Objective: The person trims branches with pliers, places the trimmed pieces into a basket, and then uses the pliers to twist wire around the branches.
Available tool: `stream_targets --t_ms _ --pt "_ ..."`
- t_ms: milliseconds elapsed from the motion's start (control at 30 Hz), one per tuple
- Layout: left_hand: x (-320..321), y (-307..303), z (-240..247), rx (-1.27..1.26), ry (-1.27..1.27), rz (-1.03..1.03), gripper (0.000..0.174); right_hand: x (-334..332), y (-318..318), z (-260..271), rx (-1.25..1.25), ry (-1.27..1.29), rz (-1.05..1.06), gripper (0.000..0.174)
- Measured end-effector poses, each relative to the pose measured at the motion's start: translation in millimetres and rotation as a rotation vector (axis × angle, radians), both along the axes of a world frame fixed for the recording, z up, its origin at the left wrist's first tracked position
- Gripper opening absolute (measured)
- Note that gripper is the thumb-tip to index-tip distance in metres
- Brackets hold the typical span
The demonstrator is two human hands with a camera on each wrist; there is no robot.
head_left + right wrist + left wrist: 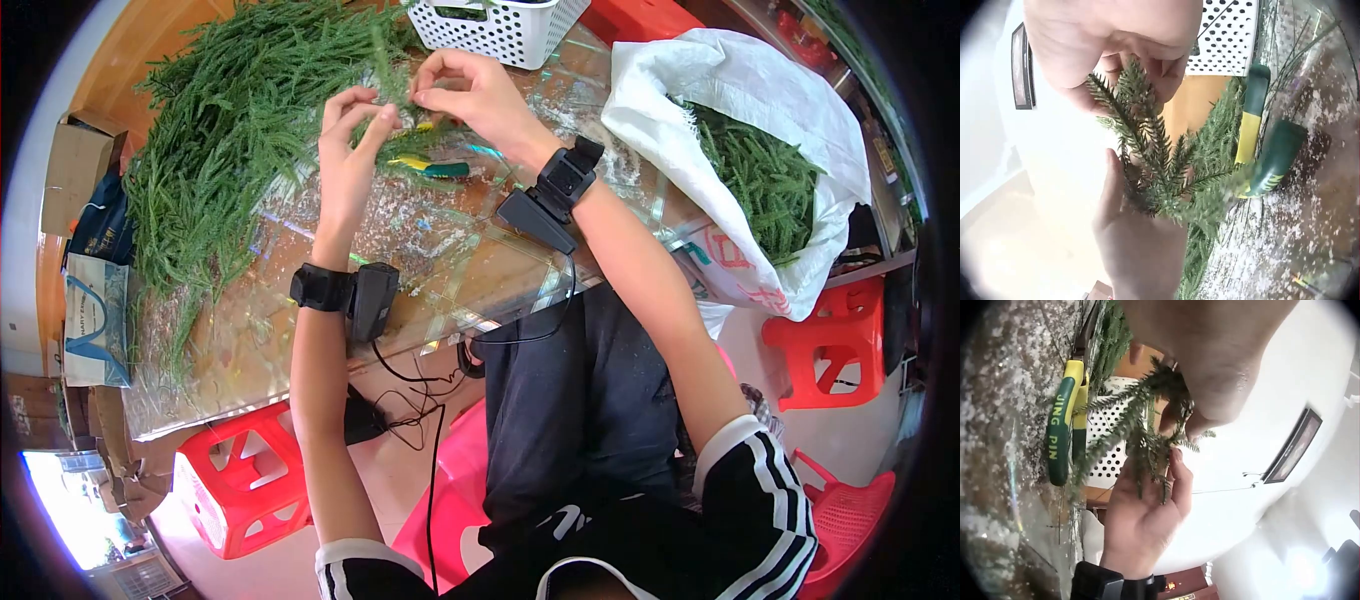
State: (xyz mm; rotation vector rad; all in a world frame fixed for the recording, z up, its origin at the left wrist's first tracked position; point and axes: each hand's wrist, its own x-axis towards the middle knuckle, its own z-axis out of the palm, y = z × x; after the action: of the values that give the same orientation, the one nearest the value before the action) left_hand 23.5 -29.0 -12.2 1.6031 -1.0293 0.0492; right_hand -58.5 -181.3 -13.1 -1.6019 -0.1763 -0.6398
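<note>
Between the two hands, over the table, is a green artificial sprig (1141,425) with several needled branches. My left hand (350,150) pinches it between thumb and fingers from the left; in the right wrist view that hand (1141,244) holds its lower part. With thumb and fingertips my right hand (480,100) pinches the other side of the sprig (1154,144). Pliers with yellow and green handles (430,167) lie on the table just below the hands, touched by neither.
A large heap of green branches (220,140) covers the table's left side. A white perforated basket (490,35) stands at the back. At right, a white sack (650,100) holds more greenery (765,180). Pale crumbs are scattered over the tabletop (420,270).
</note>
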Motion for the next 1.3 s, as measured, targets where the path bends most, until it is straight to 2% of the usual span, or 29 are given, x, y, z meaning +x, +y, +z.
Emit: stream_targets --t_ms 167,267,300,400,567,700,800,967,1067,1100,1200,1233,1300 --pt "3.6 -0.9 -3.1 0.057 -0.212 0.021 0.027 -2.6 3.9 4.3 -0.032 -0.139 -0.101 0.01" --pt "0.4 -1.6 -5.3 0.013 -0.087 0.038 0.027 -4.6 8.1 6.5 -0.446 -0.198 -0.289 0.015" --pt "-0.1 -2.5 -5.9 0.013 -0.087 0.037 0.027 -3.0 7.6 4.8 -0.447 -0.198 -0.29 0.015" --pt "-2.1 -4.1 -9.2 -0.046 0.078 0.044 0.027 2.6 5.8 -3.9 -0.666 -0.33 -0.416 0.014" --pt "-7.2 -3.5 -5.9 -0.058 -0.003 0.131 0.027 -0.5 6.9 -1.0 -0.608 -0.317 -0.385 0.017" --pt "-7.5 -3.6 -4.8 -0.084 -0.04 0.163 0.027 1.3 5.6 -3.4 -0.631 -0.314 -0.382 0.027" --pt "-6.7 -4.9 -6.6 -0.101 -0.008 0.136 0.027 1.9 7.6 -4.6 -0.609 -0.29 -0.402 0.032" --pt "-10.8 -5.5 -7.6 -0.137 0.117 0.074 0.025 3.2 8.4 -5.7 -0.63 -0.268 -0.393 0.029" --pt "-16.5 -3.4 -4.4 0.046 -0.317 0.253 0.019 4.1 8.2 -6.1 -0.702 -0.248 -0.404 0.023" --pt "-16.5 -3.2 -5.2 0.047 -0.314 0.254 0.019 2.7 8.2 -5.1 -0.703 -0.245 -0.402 0.023" --pt "-12.3 -0.5 -6.8 0.075 -0.635 0.351 0.014 -1.1 5.5 -1.0 -0.831 -0.197 -0.384 0.016" --pt "-12.2 0.8 -6.8 0.081 -0.634 0.352 0.014 -2.5 4.1 0.3 -0.825 -0.195 -0.381 0.016" --pt "-11.7 2.6 -2.0 0.072 -0.673 0.323 0.012 -4.2 -0.9 4.3 -0.662 -0.124 -0.184 0.014"
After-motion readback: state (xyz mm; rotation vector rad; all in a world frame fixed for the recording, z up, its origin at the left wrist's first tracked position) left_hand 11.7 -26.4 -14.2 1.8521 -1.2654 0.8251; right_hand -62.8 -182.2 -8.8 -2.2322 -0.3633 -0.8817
